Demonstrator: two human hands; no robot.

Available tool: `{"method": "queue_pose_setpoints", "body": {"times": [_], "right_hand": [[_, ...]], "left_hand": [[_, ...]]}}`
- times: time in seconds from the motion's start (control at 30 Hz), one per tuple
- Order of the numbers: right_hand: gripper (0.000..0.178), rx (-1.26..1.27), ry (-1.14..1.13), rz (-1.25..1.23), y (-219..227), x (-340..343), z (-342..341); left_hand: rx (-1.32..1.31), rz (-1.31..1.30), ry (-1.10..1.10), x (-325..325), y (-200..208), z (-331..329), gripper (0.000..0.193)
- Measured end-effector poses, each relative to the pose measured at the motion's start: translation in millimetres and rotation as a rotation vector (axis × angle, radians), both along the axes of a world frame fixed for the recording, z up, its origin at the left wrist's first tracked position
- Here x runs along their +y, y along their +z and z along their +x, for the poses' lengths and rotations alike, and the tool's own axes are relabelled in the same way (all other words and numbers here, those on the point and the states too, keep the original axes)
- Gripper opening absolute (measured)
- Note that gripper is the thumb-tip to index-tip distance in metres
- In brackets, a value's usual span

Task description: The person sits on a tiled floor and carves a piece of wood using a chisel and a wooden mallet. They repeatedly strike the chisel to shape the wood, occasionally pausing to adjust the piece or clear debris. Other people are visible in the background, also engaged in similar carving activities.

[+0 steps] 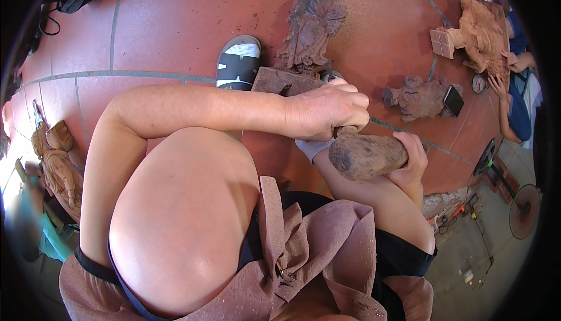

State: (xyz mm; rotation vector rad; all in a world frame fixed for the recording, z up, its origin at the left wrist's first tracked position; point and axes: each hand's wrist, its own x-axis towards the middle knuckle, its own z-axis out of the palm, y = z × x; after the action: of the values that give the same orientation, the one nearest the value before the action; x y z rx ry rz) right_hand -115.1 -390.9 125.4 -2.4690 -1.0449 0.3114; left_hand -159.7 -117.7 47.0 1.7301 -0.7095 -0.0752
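My left hand (pixel 330 108) is closed around a chisel, its fist hiding most of the handle. The chisel's thin dark blade (pixel 330 71) shows above the knuckles, beside the square base of a dark brown wood carving (pixel 312 31). That carving, a robed figure, lies on the floor and points away from me. In my right hand (pixel 412 160) is a thick wooden mallet (pixel 367 156), rough and club-shaped. Its broad end is right beside the butt of the chisel handle, below my left fist; whether they touch I cannot tell. My fingers partly cover the mallet's right end.
Right of my hands lies another carving (pixel 419 99) with a phone (pixel 453 101) on it. Farther right, a person's hands (pixel 513 69) rest by a lighter carving (pixel 482 31), near a can (pixel 479 83). A fan (pixel 524 209) stands lower right; a carved figure (pixel 61 172) lies left.
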Motion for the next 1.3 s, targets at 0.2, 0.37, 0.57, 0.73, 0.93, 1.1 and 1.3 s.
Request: {"method": "queue_pose_setpoints", "body": {"times": [0.2, 0.37, 0.57, 0.73, 0.93, 1.1, 1.3], "right_hand": [[0.056, -0.003, 0.028, 0.065, -8.4, 2.2, 4.2], [0.055, -0.025, 0.066, 0.127, 5.0, 2.7, 7.6], [0.050, -0.038, 0.025, 0.008, 6.9, -2.2, 11.1], [0.053, -0.019, 0.040, 0.040, 1.3, -5.0, 12.5], [0.052, -0.005, 0.028, -0.019, 4.8, -4.7, 8.4], [0.055, -0.034, 0.089, 0.009, -2.2, -10.8, 9.1], [0.057, 0.005, 0.042, 0.002, -4.6, -14.6, 6.2]], "left_hand": [[0.045, -0.088, 0.108, 2.1, -1.1, -2.5, 0.018], [0.148, -0.250, 0.113, 4.1, 1.0, 8.6, 0.013], [0.076, -0.216, 0.144, -10.0, 0.0, 6.4, 0.013], [0.028, -0.060, 0.135, -16.0, -5.3, -1.2, 0.012], [-0.034, 0.066, 0.101, -25.9, -9.8, -7.7, 0.020], [-0.012, 0.062, 0.047, -21.4, -7.6, -5.3, 0.021], [-0.050, 0.120, 0.002, -14.3, -15.2, -2.7, 0.022]]}}
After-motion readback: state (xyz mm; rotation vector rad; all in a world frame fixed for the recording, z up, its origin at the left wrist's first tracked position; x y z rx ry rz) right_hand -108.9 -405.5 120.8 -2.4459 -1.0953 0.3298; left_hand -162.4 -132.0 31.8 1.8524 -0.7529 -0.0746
